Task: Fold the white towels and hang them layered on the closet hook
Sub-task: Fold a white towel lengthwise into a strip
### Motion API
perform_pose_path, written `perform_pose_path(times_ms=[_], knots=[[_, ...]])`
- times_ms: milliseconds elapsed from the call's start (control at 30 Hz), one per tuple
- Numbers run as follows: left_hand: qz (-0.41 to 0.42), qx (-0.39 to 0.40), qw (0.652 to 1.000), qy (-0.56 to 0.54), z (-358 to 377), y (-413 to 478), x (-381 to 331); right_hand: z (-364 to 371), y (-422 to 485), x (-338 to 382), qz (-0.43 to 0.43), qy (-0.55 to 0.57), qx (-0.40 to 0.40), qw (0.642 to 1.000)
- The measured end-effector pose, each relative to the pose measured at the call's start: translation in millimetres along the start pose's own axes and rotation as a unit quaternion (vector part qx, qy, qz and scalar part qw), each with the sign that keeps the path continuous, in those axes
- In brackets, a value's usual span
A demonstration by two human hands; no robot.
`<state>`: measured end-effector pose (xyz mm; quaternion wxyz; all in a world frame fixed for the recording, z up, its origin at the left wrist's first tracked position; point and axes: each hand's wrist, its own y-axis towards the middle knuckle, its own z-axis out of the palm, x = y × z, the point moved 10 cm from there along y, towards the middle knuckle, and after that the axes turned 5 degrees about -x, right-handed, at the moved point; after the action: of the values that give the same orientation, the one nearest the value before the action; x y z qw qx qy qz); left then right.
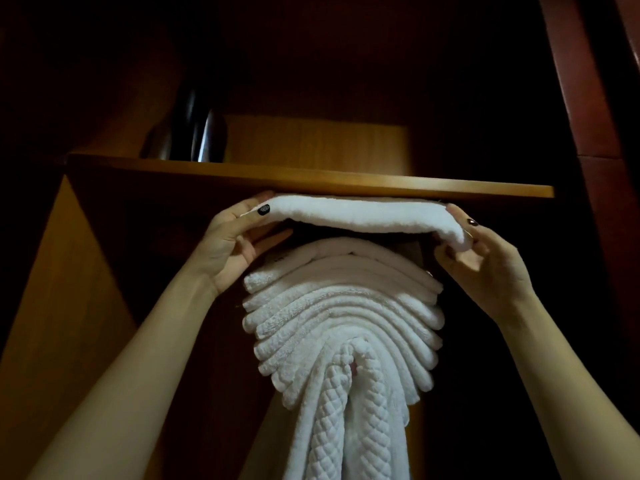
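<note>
Hands: left hand (235, 244) and right hand (485, 261) raised on outstretched arms, each gripping one end of folded white towel (356, 216), thumbs on front, fingers beneath. Towel horizontal, just under shelf (311, 183), above layered hung towels (343, 306). Dark object (197, 133) on shelf.

I see a white folded towel (353, 216) up top. The hanging towels (343, 306) are white too, and the middle towel (329, 420) has a bumpy diamond pattern. The shelf (311, 181) is orange-brown wood. One thumbnail (264, 210) is painted black.
</note>
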<state>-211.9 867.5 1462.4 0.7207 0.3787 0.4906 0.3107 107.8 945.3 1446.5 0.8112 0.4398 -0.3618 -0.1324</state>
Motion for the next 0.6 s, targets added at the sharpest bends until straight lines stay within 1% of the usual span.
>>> perform_pose_path(times_ms=[100,167,267,367,433,500,600], knots=[[-0.027,-0.008,0.999,-0.04,-3,1,8,-8,3,-14,0.027,0.038,0.003,0.999],[-0.06,-0.027,0.997,-0.028,-8,2,20,-17,7,-31,0.056,0.021,-0.012,0.998],[-0.075,-0.061,0.995,0.015,-21,5,32,-27,8,-51,0.095,-0.072,-0.016,0.993],[-0.061,-0.079,0.99,0.099,-32,8,35,-25,13,-51,0.084,-0.129,-0.004,0.988],[-0.05,-0.126,0.98,0.146,-43,10,39,-25,16,-50,0.071,-0.172,-0.017,0.982],[-0.054,-0.171,0.972,0.151,-53,8,45,-23,16,-53,0.065,-0.231,-0.017,0.971],[-0.062,-0.169,0.953,0.245,-59,0,52,-22,11,-59,0.068,-0.313,0.003,0.947]])
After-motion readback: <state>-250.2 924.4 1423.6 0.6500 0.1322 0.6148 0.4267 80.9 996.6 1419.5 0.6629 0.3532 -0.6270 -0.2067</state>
